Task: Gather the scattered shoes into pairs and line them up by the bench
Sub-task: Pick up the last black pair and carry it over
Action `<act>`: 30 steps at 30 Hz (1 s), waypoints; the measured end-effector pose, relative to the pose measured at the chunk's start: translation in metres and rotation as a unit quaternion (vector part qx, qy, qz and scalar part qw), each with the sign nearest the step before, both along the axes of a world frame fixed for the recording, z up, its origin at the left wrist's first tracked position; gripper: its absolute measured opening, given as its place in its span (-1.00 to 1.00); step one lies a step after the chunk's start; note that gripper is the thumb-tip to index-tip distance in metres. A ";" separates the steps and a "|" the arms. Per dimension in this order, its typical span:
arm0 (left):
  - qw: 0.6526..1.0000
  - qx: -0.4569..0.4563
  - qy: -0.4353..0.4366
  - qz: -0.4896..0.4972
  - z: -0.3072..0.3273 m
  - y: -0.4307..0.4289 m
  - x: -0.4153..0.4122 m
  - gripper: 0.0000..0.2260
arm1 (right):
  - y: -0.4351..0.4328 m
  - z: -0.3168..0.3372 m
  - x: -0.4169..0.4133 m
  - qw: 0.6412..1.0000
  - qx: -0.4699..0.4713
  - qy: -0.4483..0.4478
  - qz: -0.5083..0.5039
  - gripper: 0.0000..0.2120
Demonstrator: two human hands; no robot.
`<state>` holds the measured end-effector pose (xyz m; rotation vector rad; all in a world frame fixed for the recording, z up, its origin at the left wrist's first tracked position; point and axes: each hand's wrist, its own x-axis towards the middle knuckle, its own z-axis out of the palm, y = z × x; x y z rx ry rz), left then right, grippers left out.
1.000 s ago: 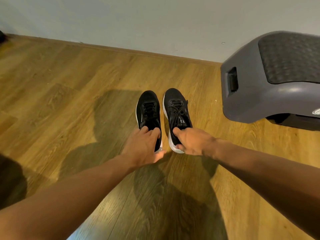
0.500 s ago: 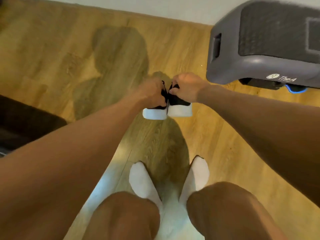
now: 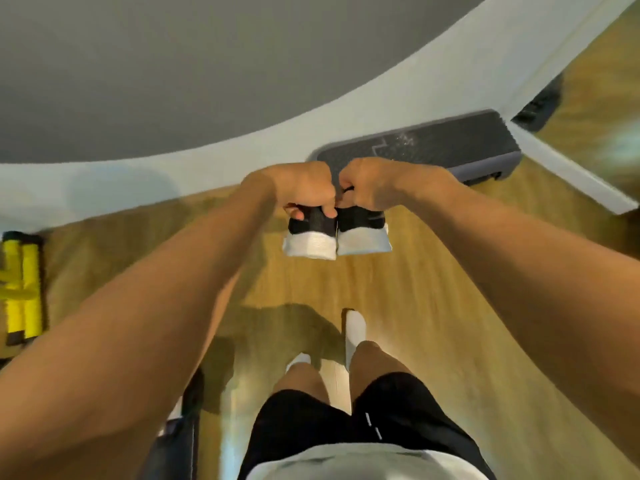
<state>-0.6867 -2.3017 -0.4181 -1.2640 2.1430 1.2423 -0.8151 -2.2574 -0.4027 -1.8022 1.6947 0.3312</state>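
Two shoes [image 3: 310,233] [image 3: 362,230], one bench [image 3: 433,147], two feet [image 3: 355,329] [image 3: 300,359]

Site: home workout corner, by look of it. Evidence: wood-plank floor [image 3: 450,289]; wall [image 3: 173,64] grey above, white below; grey textured step bench [image 3: 433,147] against wall; yellow foam-grip exercise gear [image 3: 20,289] at my left. I'm in white socks [image 3: 355,327], black shorts [image 3: 311,420].

Only one camera is watching. It is sitting on the person's head and looking forward and down. The wide view is bending the wall [image 3: 207,81] up top. The left hand [image 3: 304,188] and right hand [image 3: 372,185], holding the shoes [image 3: 311,237], are showing near, in the middle. The feet [image 3: 355,327] are standing on the floor [image 3: 433,306] well below.
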 end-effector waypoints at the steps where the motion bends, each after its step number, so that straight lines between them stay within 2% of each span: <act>1: 1.000 -0.013 0.007 -0.014 0.023 0.002 -0.006 -0.89 | 0.008 0.023 -0.006 1.000 -0.012 -0.001 -0.028 -0.73; 4: 0.996 -0.061 0.038 -0.056 0.085 0.014 -0.029 -0.87 | 0.036 0.080 -0.028 0.991 -0.046 -0.018 -0.127 -0.84; 8: 0.977 -0.120 0.097 -0.143 0.151 0.040 -0.072 -0.86 | 0.087 0.143 -0.064 0.964 -0.109 -0.022 -0.243 -0.88; 13: 0.947 -0.146 0.146 -0.246 0.202 0.094 -0.150 -0.89 | 0.166 0.193 -0.118 0.933 -0.179 0.046 -0.310 -0.84; 18: 0.908 -0.156 0.169 -0.350 0.222 0.185 -0.235 -0.88 | 0.273 0.222 -0.169 0.899 -0.187 0.070 -0.390 -0.83; 21: 0.882 -0.154 0.191 -0.403 0.228 0.251 -0.280 -0.90 | 0.350 0.231 -0.196 0.875 -0.179 0.052 -0.447 -0.82; 25: 0.846 -0.160 0.210 -0.463 0.228 0.355 -0.328 -0.92 | 0.459 0.230 -0.224 0.841 -0.175 0.037 -0.510 -0.75; 30: 0.793 -0.161 0.213 -0.548 0.227 0.496 -0.380 -0.92 | 0.601 0.223 -0.249 0.795 -0.192 0.050 -0.573 -0.77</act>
